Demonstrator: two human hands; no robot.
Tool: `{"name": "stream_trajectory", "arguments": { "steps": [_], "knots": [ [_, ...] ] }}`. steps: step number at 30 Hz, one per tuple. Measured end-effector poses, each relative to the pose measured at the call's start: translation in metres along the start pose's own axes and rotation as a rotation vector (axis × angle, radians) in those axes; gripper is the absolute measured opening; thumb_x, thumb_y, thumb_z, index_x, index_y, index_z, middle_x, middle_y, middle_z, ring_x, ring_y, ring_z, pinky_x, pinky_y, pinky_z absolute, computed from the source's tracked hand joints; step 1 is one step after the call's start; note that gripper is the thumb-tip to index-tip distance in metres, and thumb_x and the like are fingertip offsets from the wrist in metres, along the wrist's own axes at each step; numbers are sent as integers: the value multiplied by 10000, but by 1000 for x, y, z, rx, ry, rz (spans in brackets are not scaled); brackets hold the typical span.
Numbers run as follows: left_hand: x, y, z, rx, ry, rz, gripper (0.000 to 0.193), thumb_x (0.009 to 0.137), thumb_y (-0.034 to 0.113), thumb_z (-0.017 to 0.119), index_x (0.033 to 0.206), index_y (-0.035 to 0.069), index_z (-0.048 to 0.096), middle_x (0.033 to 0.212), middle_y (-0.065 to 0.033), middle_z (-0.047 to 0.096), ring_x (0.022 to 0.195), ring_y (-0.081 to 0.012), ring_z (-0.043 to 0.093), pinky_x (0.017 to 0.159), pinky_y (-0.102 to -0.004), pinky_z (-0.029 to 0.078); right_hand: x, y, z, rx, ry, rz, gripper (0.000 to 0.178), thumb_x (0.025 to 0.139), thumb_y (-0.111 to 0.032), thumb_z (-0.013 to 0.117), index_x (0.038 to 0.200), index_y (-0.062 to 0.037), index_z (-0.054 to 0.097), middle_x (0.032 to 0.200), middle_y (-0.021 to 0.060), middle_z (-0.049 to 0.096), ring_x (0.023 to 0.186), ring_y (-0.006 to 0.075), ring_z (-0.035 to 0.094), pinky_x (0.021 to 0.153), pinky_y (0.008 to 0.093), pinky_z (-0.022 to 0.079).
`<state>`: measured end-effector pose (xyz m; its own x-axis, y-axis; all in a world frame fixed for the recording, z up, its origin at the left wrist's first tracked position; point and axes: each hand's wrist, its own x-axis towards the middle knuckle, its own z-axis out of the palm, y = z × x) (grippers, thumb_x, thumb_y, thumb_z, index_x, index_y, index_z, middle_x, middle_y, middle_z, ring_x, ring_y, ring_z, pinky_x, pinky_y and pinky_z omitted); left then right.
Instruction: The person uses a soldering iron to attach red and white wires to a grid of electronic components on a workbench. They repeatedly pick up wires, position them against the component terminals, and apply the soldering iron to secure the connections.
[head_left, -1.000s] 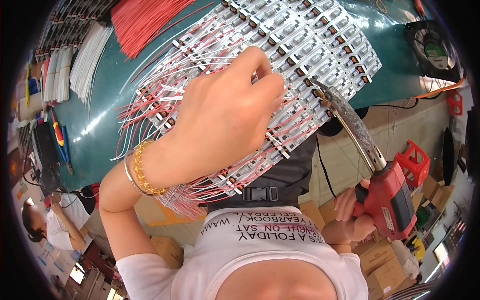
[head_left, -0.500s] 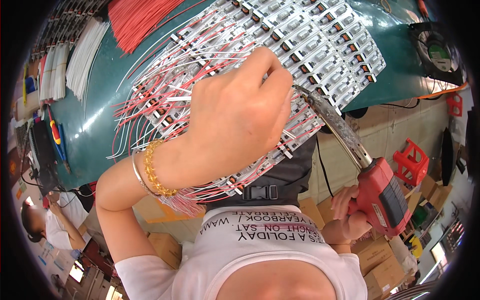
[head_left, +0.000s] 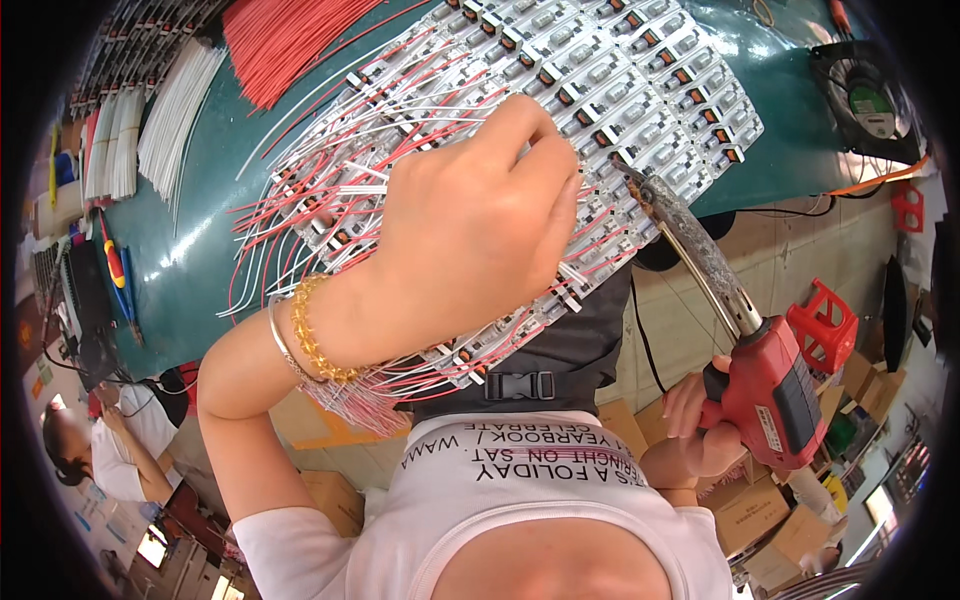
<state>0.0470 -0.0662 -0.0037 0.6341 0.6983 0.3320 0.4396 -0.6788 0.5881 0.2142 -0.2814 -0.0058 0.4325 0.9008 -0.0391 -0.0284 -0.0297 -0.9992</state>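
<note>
My left hand (head_left: 480, 220), with a yellow bead bracelet and a metal bangle at the wrist, is closed in a pinch over a panel of small circuit boards (head_left: 640, 105). Whatever sits between its fingertips is hidden. Red and white wires (head_left: 300, 215) fan out from the boards on the left and below this hand. A red soldering gun (head_left: 775, 395) is gripped by my right hand (head_left: 705, 430), fingers wrapped round its handle. The dark tip of its long metal barrel is over the boards, just right of my left fingertips; whether it touches them I cannot tell.
On the green table (head_left: 200, 270) lie bundles of red wires (head_left: 285, 45) and white wires (head_left: 178, 125). Pliers and a screwdriver (head_left: 115, 265) rest at the left. A black fan (head_left: 868, 105) stands far right. Beyond the edge are a red stool (head_left: 825, 325) and a seated person (head_left: 125, 440).
The soldering gun's tip has moved slightly right and up, away from my left fingertips. My left hand stays pinched in almost the same place.
</note>
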Motion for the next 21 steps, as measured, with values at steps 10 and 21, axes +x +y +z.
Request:
{"name": "stream_trajectory", "arguments": {
  "steps": [10,21],
  "knots": [
    [2,3,-13,-42,-167,-4,103,716,-37,672,783,-3,601,856,-92,569,679,-173,586,526,-269,466,-3,-4,4,17,86,27,810,829,-592,543,1269,65,370,464,-27,435,374,93,397,420,230,367],
    [-7,10,8,26,-14,34,132,698,-28,672,735,31,560,795,-50,563,511,-136,541,427,-242,408,-19,5,-8,45,85,74,754,824,-580,559,1198,56,403,485,-14,456,387,106,420,435,246,376]
  ]
}}
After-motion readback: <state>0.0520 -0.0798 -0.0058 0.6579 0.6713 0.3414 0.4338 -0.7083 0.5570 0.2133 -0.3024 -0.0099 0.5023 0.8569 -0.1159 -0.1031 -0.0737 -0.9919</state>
